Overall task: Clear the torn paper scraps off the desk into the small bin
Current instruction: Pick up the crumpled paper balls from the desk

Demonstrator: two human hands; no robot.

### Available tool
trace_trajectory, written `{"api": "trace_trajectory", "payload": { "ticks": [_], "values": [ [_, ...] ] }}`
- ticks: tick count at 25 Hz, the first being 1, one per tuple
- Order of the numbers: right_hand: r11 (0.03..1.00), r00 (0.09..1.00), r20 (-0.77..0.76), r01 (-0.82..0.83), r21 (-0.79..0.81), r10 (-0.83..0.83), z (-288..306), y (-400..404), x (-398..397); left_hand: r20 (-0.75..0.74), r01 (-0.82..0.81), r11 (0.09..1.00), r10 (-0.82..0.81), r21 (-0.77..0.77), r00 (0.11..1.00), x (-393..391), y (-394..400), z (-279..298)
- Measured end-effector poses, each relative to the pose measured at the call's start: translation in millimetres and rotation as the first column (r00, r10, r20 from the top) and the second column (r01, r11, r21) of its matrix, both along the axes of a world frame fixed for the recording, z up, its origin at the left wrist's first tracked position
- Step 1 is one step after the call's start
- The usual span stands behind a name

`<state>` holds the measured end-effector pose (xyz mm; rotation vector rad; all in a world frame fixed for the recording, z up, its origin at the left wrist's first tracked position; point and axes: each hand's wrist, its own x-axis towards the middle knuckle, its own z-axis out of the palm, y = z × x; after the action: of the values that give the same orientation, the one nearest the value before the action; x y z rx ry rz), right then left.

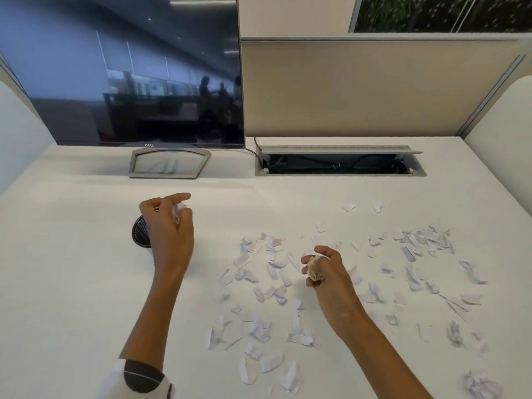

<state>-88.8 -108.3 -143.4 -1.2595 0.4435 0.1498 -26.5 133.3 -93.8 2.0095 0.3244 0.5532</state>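
Observation:
Several torn white paper scraps [339,283] lie scattered over the middle and right of the white desk [72,283]. A small black mesh bin [140,232] stands at centre left, mostly hidden behind my left hand [169,226]. That hand hovers over the bin with its fingers curled round a few scraps. My right hand [325,269] is low over the scatter and grips a bunch of crumpled scraps in its curled fingers. A crumpled paper ball [482,384] sits at the bottom right.
A dark Dell monitor [123,70] on a grey stand [169,167] rises at the back left. An open cable tray [339,164] is set into the desk at the back right, in front of a beige partition [359,87]. White side panels flank the desk.

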Motion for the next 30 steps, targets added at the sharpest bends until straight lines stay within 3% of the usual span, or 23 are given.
{"api": "trace_trajectory", "payload": {
  "ticks": [1,3,7,10,15,18,20,24,26,28,30],
  "values": [
    [0.999,0.999,0.019,-0.025,-0.045,0.026,-2.4,3.5,-0.1,0.033,-0.056,0.992,0.053,0.112,0.998,0.6,14.5,-3.2],
    [0.992,0.994,0.067,-0.073,-0.101,0.080,-5.7,11.9,-1.7,0.027,-0.100,0.978,0.097,0.186,0.995,0.2,37.6,-12.0],
    [0.983,0.985,0.116,-0.107,-0.149,0.125,1.7,38.7,8.6,-0.090,-0.028,0.977,0.048,0.209,0.995,-3.0,60.7,-35.6],
    [0.939,0.950,0.230,-0.134,-0.315,0.213,20.9,71.3,26.7,-0.071,-0.026,0.988,0.037,0.149,0.997,-11.6,57.8,-43.6],
    [0.711,0.703,0.466,-0.081,-0.698,0.537,40.1,165.4,62.4,-0.057,-0.111,0.992,0.108,-0.054,0.993,-21.1,57.0,-42.2],
    [0.564,0.558,0.402,-0.147,-0.813,0.726,36.2,197.4,74.4,-0.068,-0.098,0.993,0.093,-0.069,0.993,-24.8,58.6,-40.1],
    [0.487,0.520,0.337,-0.182,-0.854,0.785,33.4,200.6,78.8,-0.072,-0.081,0.995,0.077,-0.053,0.994,-25.0,58.9,-40.2],
    [0.584,0.605,0.412,-0.109,-0.805,0.681,19.2,156.2,46.1,-0.095,-0.087,0.996,0.086,-0.006,0.992,-26.1,56.4,-49.4],
    [0.602,0.673,0.400,-0.083,-0.794,0.621,-1.1,108.6,7.0,-0.074,-0.078,0.987,0.089,0.142,0.993,-29.4,52.1,-55.4],
    [0.585,0.766,0.357,-0.030,-0.811,0.535,-24.5,51.9,-38.5,0.035,-0.055,0.945,0.046,0.321,0.998,-34.8,37.9,-59.1],
    [0.518,0.835,0.342,0.081,-0.852,0.432,-42.8,-2.9,-79.7,0.094,0.011,0.924,-0.051,0.383,0.994,-43.9,6.8,-61.7]
  ]
}}
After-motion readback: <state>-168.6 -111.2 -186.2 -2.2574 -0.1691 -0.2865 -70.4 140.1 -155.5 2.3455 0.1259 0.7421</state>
